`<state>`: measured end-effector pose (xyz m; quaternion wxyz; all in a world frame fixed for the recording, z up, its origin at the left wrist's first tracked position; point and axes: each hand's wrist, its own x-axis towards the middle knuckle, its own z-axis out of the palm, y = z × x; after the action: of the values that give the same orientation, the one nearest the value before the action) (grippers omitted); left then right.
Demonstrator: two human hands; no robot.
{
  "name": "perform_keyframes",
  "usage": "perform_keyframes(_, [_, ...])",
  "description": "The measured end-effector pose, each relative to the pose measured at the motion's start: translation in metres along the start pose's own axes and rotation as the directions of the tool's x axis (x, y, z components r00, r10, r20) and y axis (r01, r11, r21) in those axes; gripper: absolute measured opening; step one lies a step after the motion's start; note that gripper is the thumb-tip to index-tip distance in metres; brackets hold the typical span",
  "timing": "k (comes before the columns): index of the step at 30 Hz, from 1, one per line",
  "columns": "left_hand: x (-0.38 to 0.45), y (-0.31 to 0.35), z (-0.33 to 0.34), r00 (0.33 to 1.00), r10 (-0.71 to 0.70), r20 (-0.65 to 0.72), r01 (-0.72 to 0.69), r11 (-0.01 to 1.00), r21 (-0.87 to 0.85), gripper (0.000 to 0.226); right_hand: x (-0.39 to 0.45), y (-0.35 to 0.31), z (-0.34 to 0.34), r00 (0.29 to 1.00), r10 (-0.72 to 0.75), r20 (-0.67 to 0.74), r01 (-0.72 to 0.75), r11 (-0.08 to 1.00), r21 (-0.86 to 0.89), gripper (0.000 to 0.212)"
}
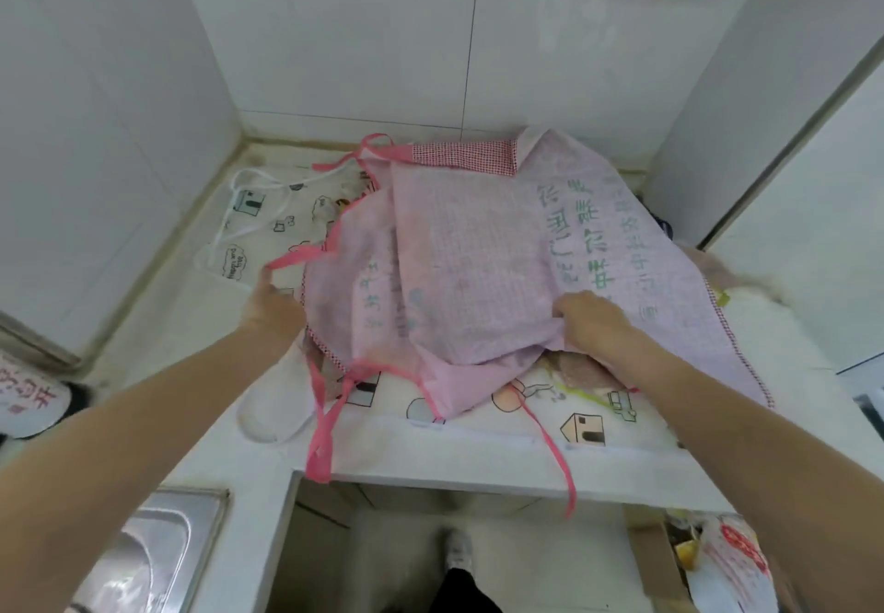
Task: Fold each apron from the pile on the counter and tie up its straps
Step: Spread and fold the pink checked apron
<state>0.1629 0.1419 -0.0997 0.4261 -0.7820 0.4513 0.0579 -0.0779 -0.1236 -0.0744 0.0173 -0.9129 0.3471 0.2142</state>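
White tiled corner counter [430, 457] holds two aprons: right hand [591, 321] grips the pink printed apron [478, 268] over a cartoon-printed white apron [277, 220]; left hand [272, 301] pinches its pink strap [292, 258].

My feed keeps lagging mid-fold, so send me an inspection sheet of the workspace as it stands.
Surface: white counter, corner of tiled walls.
Job's things: pink apron spread rumpled on top; cartoon-print apron beneath; pink straps hang over the front edge.
Clutter: nothing seen.
Grippers: left hand holds a strap loop; right hand grips the pink apron's fabric.
Cables: nothing seen.
Surroundings: steel sink lower left; cardboard box lower right.
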Motion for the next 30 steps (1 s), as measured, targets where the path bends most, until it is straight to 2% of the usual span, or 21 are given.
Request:
perform_keyframes(1, [-0.002, -0.013, 0.006, 0.996, -0.052, 0.078, 0.048, 0.997, 0.056, 0.038, 0.004, 0.002, -0.011, 0.998, 0.048, -0.046, -0.043, 0.995, 0.093, 0.032])
perform_keyframes(2, [-0.002, -0.02, 0.006, 0.99, -0.111, 0.091, 0.109, 0.994, 0.024, 0.041, 0.007, 0.002, -0.023, 0.992, 0.076, -0.103, -0.065, 0.992, 0.111, 0.033])
perform_keyframes(3, [-0.004, -0.021, 0.002, 0.994, -0.091, 0.062, 0.095, 0.993, -0.064, 0.044, 0.01, 0.001, -0.033, 0.981, 0.087, -0.176, -0.081, 0.996, 0.04, 0.034])
perform_keyframes(5, [-0.01, -0.003, -0.017, 0.994, 0.004, -0.109, -0.035, 0.956, -0.292, 0.05, 0.011, -0.008, -0.041, 0.932, 0.038, -0.361, -0.116, 0.974, -0.196, 0.036])
perform_keyframes(7, [-0.012, 0.036, -0.037, 0.928, 0.145, -0.343, -0.286, 0.867, -0.409, 0.053, 0.007, -0.023, -0.038, 0.906, -0.071, -0.418, -0.053, 0.959, -0.278, 0.039])
perform_keyframes(8, [-0.013, 0.058, -0.044, 0.89, 0.192, -0.414, -0.374, 0.827, -0.419, 0.056, 0.006, -0.033, -0.03, 0.915, -0.126, -0.383, 0.018, 0.962, -0.273, 0.04])
perform_keyframes(9, [-0.012, 0.079, -0.048, 0.885, 0.222, -0.409, -0.397, 0.819, -0.415, 0.062, 0.005, -0.044, -0.019, 0.93, -0.181, -0.32, 0.098, 0.961, -0.26, 0.043])
perform_keyframes(11, [-0.004, 0.117, -0.049, 0.912, 0.228, -0.342, -0.344, 0.878, -0.332, 0.074, 0.001, -0.061, 0.006, 0.968, -0.206, -0.144, 0.176, 0.965, -0.196, 0.046])
perform_keyframes(12, [0.001, 0.132, -0.047, 0.89, 0.197, -0.411, -0.328, 0.903, -0.277, 0.072, -0.001, -0.063, 0.016, 0.978, -0.193, -0.082, 0.184, 0.977, -0.112, 0.045])
perform_keyframes(14, [0.013, 0.148, -0.044, 0.767, 0.168, -0.619, -0.336, 0.927, -0.165, 0.051, -0.002, -0.056, 0.031, 0.981, -0.195, 0.012, 0.192, 0.976, 0.106, 0.043])
perform_keyframes(16, [0.025, 0.155, -0.044, 0.69, 0.19, -0.698, -0.334, 0.94, -0.074, 0.037, -0.001, -0.041, 0.038, 0.966, -0.252, 0.05, 0.236, 0.947, 0.219, 0.052])
perform_keyframes(18, [0.031, 0.152, -0.043, 0.614, 0.122, -0.78, -0.291, 0.953, -0.08, 0.039, -0.005, -0.028, 0.043, 0.954, -0.295, 0.048, 0.282, 0.94, 0.191, 0.072])
perform_keyframes(21, [0.026, 0.149, -0.045, 0.557, 0.11, -0.823, -0.357, 0.926, -0.118, 0.057, -0.01, -0.024, 0.05, 0.955, -0.287, 0.075, 0.276, 0.953, 0.125, 0.095])
perform_keyframes(22, [0.025, 0.15, -0.048, 0.554, 0.126, -0.823, -0.401, 0.906, -0.131, 0.062, -0.011, -0.027, 0.051, 0.956, -0.276, 0.104, 0.262, 0.956, 0.128, 0.101])
perform_keyframes(23, [0.02, 0.149, -0.054, 0.583, 0.14, -0.8, -0.451, 0.875, -0.176, 0.065, -0.011, -0.032, 0.054, 0.954, -0.266, 0.138, 0.248, 0.959, 0.136, 0.107])
perform_keyframes(24, [0.014, 0.151, -0.061, 0.595, 0.119, -0.795, -0.508, 0.822, -0.257, 0.06, -0.011, -0.038, 0.058, 0.947, -0.275, 0.164, 0.251, 0.956, 0.152, 0.113])
perform_keyframes(26, [0.007, 0.146, -0.082, 0.654, 0.003, -0.757, -0.587, 0.633, -0.505, 0.035, -0.01, -0.051, 0.062, 0.945, -0.289, 0.152, 0.251, 0.94, 0.23, 0.118])
perform_keyframes(27, [0.006, 0.141, -0.093, 0.743, -0.051, -0.668, -0.537, 0.551, -0.639, 0.031, -0.008, -0.057, 0.062, 0.957, -0.277, 0.086, 0.236, 0.915, 0.326, 0.115])
perform_keyframes(28, [0.007, 0.136, -0.1, 0.792, -0.103, -0.602, -0.476, 0.513, -0.714, 0.03, -0.007, -0.062, 0.058, 0.974, -0.226, -0.018, 0.208, 0.857, 0.471, 0.105])
perform_keyframes(30, [0.005, 0.123, -0.112, 0.803, -0.16, -0.575, -0.453, 0.464, -0.761, 0.022, -0.006, -0.068, 0.045, 0.972, 0.001, -0.235, 0.166, 0.707, 0.688, 0.067])
